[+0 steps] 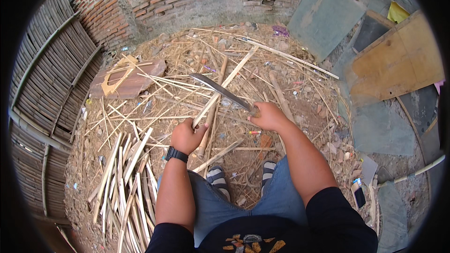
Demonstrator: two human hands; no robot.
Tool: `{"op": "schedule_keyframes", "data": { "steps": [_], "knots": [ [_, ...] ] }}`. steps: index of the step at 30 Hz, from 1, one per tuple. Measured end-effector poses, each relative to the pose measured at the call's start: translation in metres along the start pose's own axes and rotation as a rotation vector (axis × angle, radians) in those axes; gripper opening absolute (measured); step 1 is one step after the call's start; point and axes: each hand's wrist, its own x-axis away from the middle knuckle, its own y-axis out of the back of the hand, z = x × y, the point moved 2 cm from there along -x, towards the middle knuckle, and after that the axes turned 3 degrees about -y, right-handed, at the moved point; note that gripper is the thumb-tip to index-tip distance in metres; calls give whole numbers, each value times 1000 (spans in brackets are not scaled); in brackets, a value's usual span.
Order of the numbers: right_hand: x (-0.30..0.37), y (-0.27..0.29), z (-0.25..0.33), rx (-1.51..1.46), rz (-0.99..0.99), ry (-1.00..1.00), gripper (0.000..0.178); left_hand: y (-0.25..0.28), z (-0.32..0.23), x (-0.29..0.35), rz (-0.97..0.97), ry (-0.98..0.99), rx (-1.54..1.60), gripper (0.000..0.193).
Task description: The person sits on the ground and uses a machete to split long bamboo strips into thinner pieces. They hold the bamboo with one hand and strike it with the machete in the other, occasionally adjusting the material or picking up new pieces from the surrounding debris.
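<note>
My left hand (187, 136), with a black watch on its wrist, is closed round the near end of a long pale bamboo strip (236, 74). The strip slants up and away to the right. In my right hand (269, 116) is the handle of a machete (224, 92), gripped with the fingers wrapped round it. Its dark, curved blade points to the far left and crosses over the strip near the middle. Whether the edge touches the strip, I cannot tell. Beneath both lies a round wooden pole (212, 115) on the littered ground.
A pile of split bamboo strips (129, 192) lies at the near left. Beyond it is a rusty metal sheet (129, 82). A woven bamboo wall (47, 79) stands left, a brick wall (187, 0) behind. Boards (398, 61) lean at right, near a phone (359, 196) on the ground.
</note>
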Motion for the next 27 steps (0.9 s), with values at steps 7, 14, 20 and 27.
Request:
{"op": "schedule_keyframes", "data": {
  "steps": [7,14,20,27],
  "knots": [
    [-2,-7,1,-15,52,-3,54,-1,2,0,20,40,-26,57],
    [-3,-12,4,-24,110,-15,55,-3,4,-1,-2,21,-54,57],
    [1,-12,12,-30,172,-28,60,-3,4,-1,21,41,-48,55],
    [-3,-29,6,45,141,34,57,-6,4,-2,-10,-8,-113,53]
  ]
}}
